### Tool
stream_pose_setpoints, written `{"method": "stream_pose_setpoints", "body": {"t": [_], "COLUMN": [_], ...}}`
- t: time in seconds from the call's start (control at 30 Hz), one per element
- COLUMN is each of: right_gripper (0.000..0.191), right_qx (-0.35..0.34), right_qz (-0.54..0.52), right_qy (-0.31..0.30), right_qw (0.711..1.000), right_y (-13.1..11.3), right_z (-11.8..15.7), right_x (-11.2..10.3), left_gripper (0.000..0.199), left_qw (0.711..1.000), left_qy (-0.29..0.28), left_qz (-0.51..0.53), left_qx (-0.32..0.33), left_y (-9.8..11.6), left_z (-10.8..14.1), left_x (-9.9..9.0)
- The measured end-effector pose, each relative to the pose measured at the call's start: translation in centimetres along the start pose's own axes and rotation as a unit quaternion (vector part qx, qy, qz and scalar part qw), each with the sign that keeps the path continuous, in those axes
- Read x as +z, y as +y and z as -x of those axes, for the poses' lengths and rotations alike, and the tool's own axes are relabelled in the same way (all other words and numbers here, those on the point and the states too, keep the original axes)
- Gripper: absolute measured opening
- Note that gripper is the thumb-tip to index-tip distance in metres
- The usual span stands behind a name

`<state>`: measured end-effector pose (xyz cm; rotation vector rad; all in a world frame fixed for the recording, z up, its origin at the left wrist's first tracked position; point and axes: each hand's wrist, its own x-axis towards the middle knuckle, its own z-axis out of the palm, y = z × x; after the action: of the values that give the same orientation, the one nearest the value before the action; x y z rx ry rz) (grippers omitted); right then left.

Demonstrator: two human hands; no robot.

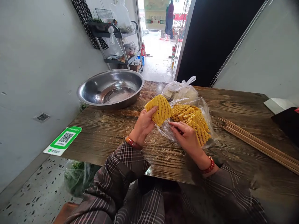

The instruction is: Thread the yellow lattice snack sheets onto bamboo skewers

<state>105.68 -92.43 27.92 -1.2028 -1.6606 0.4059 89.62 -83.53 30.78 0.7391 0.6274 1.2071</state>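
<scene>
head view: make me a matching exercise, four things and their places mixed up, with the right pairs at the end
Things
1. round silver metal basin
2. scored yellow slab
3. bundle of thin brown sticks
4. green-and-white QR card

Places
A. near left corner of the dark brown wooden table
B. right side of the table
C. far left corner of the table
D. in the left hand

Pairs: 1-C, 2-D, 3-B, 4-A
</scene>
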Motion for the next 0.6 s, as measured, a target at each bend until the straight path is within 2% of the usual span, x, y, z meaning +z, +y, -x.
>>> {"method": "stream_pose_setpoints", "body": {"t": [0.1, 0.27, 0.6], "right_gripper": [0.026, 0.028, 0.029], "right_qx": [-0.013, -0.014, -0.018], "right_qz": [0.001, 0.013, 0.011], "right_qy": [0.005, 0.010, 0.021], "right_qw": [1.000, 1.000, 1.000], "right_y": [0.1, 0.2, 0.8], "right_z": [0.2, 0.2, 0.1], "right_x": [0.1, 0.2, 0.6], "left_gripper": [0.032, 0.037, 0.041], "left_qw": [1.000, 1.000, 0.999], "left_qy": [0.008, 0.024, -0.006], "left_qz": [-0.006, -0.016, -0.033], "left_qx": [0.006, 0.007, 0.013], "left_y": [0.0, -0.6, -1.4], "left_z": [-0.1, -0.2, -0.4], "left_x": [0.1, 0.2, 0.0]}}
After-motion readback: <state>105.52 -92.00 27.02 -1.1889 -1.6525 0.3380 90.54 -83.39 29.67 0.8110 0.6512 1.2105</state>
